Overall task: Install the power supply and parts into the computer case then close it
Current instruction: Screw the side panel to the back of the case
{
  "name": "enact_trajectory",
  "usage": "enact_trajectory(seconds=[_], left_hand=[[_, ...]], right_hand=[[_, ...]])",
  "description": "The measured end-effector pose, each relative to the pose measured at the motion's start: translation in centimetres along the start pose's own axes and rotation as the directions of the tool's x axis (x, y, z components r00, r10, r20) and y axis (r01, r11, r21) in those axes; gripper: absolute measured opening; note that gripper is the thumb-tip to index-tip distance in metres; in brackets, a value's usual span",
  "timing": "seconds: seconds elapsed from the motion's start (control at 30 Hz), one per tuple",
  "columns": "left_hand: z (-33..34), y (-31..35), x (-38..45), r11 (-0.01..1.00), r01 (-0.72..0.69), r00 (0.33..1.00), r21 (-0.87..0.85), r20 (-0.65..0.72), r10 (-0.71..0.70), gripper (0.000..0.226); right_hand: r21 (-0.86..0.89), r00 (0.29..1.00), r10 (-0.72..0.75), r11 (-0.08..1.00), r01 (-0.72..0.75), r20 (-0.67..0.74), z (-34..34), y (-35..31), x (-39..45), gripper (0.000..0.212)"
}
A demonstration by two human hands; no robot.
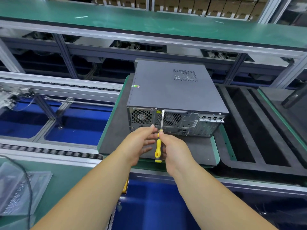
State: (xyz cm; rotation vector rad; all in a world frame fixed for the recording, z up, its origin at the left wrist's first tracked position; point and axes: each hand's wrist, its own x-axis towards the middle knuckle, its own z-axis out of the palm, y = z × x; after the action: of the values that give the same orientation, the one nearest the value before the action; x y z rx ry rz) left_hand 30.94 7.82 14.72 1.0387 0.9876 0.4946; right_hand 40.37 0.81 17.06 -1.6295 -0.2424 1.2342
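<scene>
Plastic bags (21, 188): clear, crinkled sleeves lying flat on the green bench at the near left, with a thin black cable (28, 183) curving over them.
Roller track (49, 151): a row of small dark rollers in a grey metal rail, with blue panels beneath the frame.
Left hand (139, 143): fingers loosely spread and only slightly bent, gripping nothing; the fingertips sit just beside the screwdriver's shaft and handle, but contact cannot be judged.
Screwdriver (158, 146): yellow and black moulded handle, slim bright steel shaft, its tip up against the top edge of the case's rear panel.
Right hand (172, 148): curled round the yellow handle, thumb and forefinger pinching near its collar.
Computer case (174, 93): boxy, matte dark-grey metal, lid on, lying flat on a grey foam pad (199, 151) over a green-edged tray; rear panel faces the person, showing two honeycomb fan grilles, ports and shiny slot covers; a perforated vent patch marks the lid.
Foam tray (259, 130): black, with long rectangular recesses, just right of the case.
</scene>
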Motion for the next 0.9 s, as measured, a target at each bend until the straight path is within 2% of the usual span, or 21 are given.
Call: enact_trajectory(seconds=[0.1,0.2,0.27,0.43,0.5,0.6,0.67,0.8,0.9], left_hand=[[0.2,-0.9,-3.4,0.988,-0.119,0.993,0.096,0.029,0.116,0.024],[0.9,-1.7,-7.2,0.946,-0.252,0.966,0.206,0.001,0.257,0.014],[1.3,-2.4,-9.6,0.916,-0.295,0.946,0.271,-0.051,0.32,0.01],[1.4,-5.1,-15.7,0.882,-0.3,0.931,0.362,-0.091,0.354,0.016],[0.7,-6.8,-17.7,0.879,-0.286,0.917,0.382,-0.156,0.366,0.015],[-1.4,-9.5,-20.6,0.912,-0.204,0.91,0.357,-0.274,0.311,0.01],[-3.8,-11.4,-22.4,0.924,-0.116,0.877,0.365,-0.399,0.268,0.01],[-10.2,-15.1,-25.8,0.87,0.17,0.744,0.462,-0.639,0.194,0.011],[-15.5,-17.8,-27.8,0.77,0.403,0.645,0.494,-0.75,0.144,0.011]], right_hand=[[0.016,0.979,-0.198,0.98,0.198,0.055,-1.6,0.9,-1.5,0.012],[-0.096,0.94,-0.331,0.936,0.339,0.089,-3.3,1.9,-3.5,0.012],[-0.098,0.922,-0.357,0.923,0.373,0.149,-4.0,2.5,-5.1,0.013],[-0.144,0.883,-0.365,0.897,0.419,0.294,-4.6,5.1,-9.2,0.013],[-0.168,0.868,-0.341,0.892,0.42,0.361,-4.4,6.5,-10.6,0.014],[-0.223,0.866,-0.282,0.89,0.396,0.413,-4.0,8.7,-12.4,0.011],[-0.261,0.871,-0.258,0.884,0.387,0.418,-3.9,10.1,-13.3,0.009],[-0.325,0.863,-0.213,0.864,0.385,0.457,-2.6,11.7,-14.3,0.012],[-0.355,0.856,-0.219,0.84,0.409,0.469,-0.3,12.5,-14.4,0.013]])
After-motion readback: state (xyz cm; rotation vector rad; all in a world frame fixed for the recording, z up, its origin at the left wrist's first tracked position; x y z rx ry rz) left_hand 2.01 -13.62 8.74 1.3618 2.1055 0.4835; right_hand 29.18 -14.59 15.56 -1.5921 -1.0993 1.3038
